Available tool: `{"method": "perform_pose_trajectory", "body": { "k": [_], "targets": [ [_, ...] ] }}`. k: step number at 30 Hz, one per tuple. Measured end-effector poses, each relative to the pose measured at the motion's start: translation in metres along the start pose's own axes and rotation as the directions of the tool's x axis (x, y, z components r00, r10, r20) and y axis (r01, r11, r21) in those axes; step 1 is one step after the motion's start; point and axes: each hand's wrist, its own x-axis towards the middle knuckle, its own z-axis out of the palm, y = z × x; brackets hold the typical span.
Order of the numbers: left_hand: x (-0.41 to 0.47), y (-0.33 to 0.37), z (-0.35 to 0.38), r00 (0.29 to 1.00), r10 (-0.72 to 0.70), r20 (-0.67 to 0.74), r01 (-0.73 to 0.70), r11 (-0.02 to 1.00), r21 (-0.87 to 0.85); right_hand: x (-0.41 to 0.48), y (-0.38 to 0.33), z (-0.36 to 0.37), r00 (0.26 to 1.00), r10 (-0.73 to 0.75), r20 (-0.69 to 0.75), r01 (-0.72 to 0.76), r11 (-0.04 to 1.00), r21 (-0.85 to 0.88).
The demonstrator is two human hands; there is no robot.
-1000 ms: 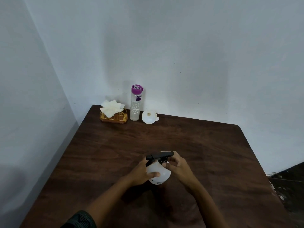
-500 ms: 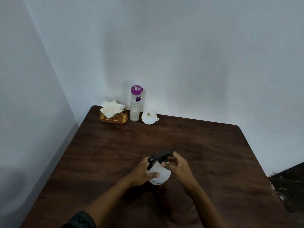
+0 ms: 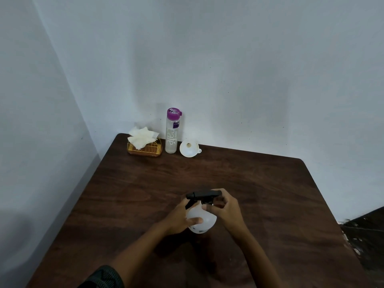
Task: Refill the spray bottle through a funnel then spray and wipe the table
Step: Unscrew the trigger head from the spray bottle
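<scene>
A small white spray bottle [image 3: 204, 222] with a black trigger head [image 3: 203, 194] stands on the dark wooden table [image 3: 145, 183], near its middle. My left hand [image 3: 179, 219] grips the bottle's round body from the left, thumb across its front. My right hand [image 3: 225, 210] pinches the black head at its neck from the right. A white funnel [image 3: 188, 149] lies at the table's far edge. Beside it stands a clear water bottle [image 3: 172, 132] with a purple cap.
A gold wire holder with white tissues [image 3: 144, 142] sits in the far left corner, left of the water bottle. White walls close in at the back and left. The table's right edge drops to a dark floor [image 3: 367, 235].
The black spray head has turned a little in my right hand's fingers. Both hands stay in place on the bottle.
</scene>
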Motion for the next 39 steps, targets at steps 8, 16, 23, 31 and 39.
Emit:
{"method": "perform_pose_trajectory", "body": {
  "k": [8,16,23,31,39],
  "targets": [
    [-0.002,0.002,-0.001,0.996,0.095,0.003,-0.093,0.971,0.222,-0.003,-0.035,-0.019,0.997,-0.049,-0.052,0.057,0.985,0.16],
    [-0.002,0.002,-0.002,0.994,0.111,0.002,-0.108,0.966,0.237,0.007,-0.089,-0.04,0.981,-0.117,-0.151,0.164,0.924,0.346],
    [-0.003,0.005,-0.001,0.995,0.103,-0.01,-0.098,0.964,0.247,0.022,-0.123,-0.077,0.916,-0.19,-0.354,0.304,0.904,0.3],
    [-0.005,0.007,-0.002,0.994,0.106,-0.005,-0.102,0.966,0.24,0.033,-0.13,-0.122,0.811,-0.223,-0.541,0.372,0.911,0.18],
    [-0.005,0.007,-0.004,0.994,0.108,0.002,-0.105,0.962,0.251,0.061,-0.024,-0.161,0.931,0.026,-0.364,-0.112,0.97,-0.215]
  ]
}}
